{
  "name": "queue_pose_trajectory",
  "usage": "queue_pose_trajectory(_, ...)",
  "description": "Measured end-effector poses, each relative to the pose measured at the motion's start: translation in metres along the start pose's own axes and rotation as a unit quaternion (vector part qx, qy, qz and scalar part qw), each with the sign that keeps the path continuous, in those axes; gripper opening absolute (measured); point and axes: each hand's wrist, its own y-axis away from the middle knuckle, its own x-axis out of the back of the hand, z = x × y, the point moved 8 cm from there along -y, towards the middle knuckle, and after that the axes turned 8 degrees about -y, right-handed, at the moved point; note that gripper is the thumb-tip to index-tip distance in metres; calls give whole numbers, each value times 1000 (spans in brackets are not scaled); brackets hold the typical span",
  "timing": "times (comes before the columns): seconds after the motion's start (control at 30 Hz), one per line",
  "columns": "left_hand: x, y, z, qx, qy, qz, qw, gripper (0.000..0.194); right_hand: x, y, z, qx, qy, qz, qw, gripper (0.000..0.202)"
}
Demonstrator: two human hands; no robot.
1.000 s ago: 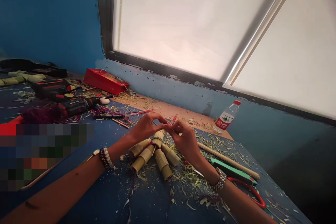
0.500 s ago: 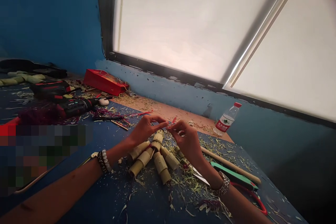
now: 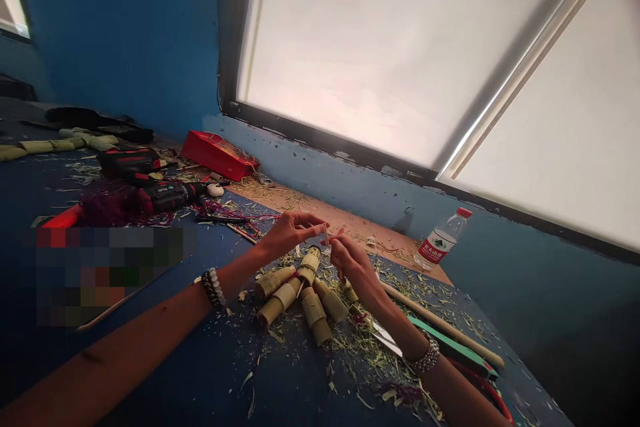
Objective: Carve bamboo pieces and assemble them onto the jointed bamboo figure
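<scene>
My left hand [image 3: 294,235] pinches a small pale strip [image 3: 327,235] between thumb and fingertips, held up in front of me. Close beside it is my right hand [image 3: 354,263], fingers curled and closed at the strip's edge; what it grips is too small to make out. Just below both hands lies a jointed figure of bamboo pieces [image 3: 314,313] on the blue tabletop, with dark marks around the top of its upper piece [image 3: 311,267]. Neither hand touches the figure.
Bamboo shavings [image 3: 370,347] litter the table. Right of my right wrist lie scissors [image 3: 387,339], a green-handled tool [image 3: 453,345] and a wooden rod [image 3: 450,327]. A water bottle [image 3: 440,243] stands by the wall. Leftward are a power drill [image 3: 173,197] and a red box [image 3: 215,155].
The view has swung a little left, so things sit farther right in it. A pale strip now shows upright at my left fingertips, and my right fingers have curled in more.
</scene>
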Motion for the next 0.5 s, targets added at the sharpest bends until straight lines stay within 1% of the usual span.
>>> queue_pose_trajectory(0.13,0,0,0,-10,19,-8,1000,33,-1,0,-9,16,30,8,999,47)
queue_pose_trajectory(0.3,-6,4,1,4,36,-15,999,32,4,1,-16,41,59,29,997,53)
queue_pose_trajectory(0.4,-9,6,5,9,37,-25,999,30,6,3,-13,31,53,29,998,55)
queue_pose_trajectory(0.5,-11,6,4,20,49,-33,998,29,4,4,-6,1,6,11,1000,55)
